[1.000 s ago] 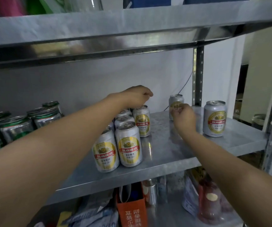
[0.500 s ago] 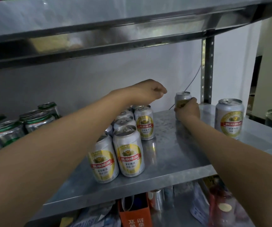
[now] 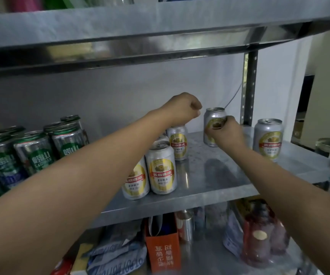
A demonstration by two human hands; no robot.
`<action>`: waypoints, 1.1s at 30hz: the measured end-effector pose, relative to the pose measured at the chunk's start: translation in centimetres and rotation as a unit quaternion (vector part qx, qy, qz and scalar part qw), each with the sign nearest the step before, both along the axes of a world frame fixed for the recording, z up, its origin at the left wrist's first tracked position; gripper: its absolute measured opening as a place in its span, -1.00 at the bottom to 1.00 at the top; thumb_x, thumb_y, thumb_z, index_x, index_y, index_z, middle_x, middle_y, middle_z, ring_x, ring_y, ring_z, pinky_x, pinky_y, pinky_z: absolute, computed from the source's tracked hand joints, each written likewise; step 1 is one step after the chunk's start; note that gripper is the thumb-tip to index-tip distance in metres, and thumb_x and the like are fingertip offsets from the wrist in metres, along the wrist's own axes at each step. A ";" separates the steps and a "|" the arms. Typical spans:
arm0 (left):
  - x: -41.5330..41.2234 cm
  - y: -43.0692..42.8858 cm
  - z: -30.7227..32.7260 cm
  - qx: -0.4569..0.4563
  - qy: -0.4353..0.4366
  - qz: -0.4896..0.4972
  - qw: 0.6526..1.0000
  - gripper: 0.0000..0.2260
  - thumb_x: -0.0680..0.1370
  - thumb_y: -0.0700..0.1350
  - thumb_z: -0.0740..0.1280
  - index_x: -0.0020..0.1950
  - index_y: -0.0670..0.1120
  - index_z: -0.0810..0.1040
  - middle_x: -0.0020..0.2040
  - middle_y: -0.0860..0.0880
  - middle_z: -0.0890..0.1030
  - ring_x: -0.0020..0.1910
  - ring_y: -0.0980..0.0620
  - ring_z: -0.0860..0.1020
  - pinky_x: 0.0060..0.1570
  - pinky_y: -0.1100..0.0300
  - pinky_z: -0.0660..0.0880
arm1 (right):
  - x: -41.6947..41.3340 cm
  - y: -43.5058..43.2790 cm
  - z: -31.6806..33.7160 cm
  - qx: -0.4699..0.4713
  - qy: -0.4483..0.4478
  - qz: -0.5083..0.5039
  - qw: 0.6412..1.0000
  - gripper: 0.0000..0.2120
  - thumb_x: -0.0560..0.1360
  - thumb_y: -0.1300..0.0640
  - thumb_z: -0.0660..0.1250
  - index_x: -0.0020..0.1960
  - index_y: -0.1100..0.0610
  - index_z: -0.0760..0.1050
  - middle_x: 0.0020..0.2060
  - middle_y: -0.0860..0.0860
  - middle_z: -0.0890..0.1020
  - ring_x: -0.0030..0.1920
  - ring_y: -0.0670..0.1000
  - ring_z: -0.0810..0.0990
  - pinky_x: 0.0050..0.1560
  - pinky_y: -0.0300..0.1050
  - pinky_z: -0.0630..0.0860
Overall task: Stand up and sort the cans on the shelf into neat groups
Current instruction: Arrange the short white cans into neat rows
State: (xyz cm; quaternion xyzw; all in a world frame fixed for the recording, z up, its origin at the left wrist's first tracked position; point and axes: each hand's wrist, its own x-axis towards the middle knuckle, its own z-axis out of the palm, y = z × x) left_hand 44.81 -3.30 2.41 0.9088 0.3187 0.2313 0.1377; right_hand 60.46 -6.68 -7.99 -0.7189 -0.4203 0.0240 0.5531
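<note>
Right hand [image 3: 226, 133] grips a silver can [image 3: 213, 119]; left hand [image 3: 182, 110] has its fingers curled, apparently empty; I fear a careless carry toppling the grouped cans [image 3: 161, 175] under that wrist.

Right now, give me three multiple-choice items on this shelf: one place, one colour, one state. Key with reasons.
1. The can gripped by the right hand is: A inside a box; B between the gold-label group and the lone can; C on the floor.
2. The cans at far left are: A green; B red; C black.
3. The lone can is: A crushed; B on its side; C upright.
Key: B, it shows in the gap between them; A, green labels; C, it stands on its base.
</note>
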 end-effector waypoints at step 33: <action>-6.4 -3.1 -2.6 0.042 0.079 0.081 0.993 -0.58 0.55 -0.39 0.16 0.29 -0.08 0.57 0.36 -0.09 0.50 0.34 -0.06 0.44 0.21 0.22 0.36 | -9.0 -4.6 -3.3 -0.034 -0.009 0.149 0.988 -0.48 0.39 0.15 0.51 0.27 0.18 0.39 0.09 0.09 0.60 0.09 0.08 0.58 -0.07 -0.14 0.45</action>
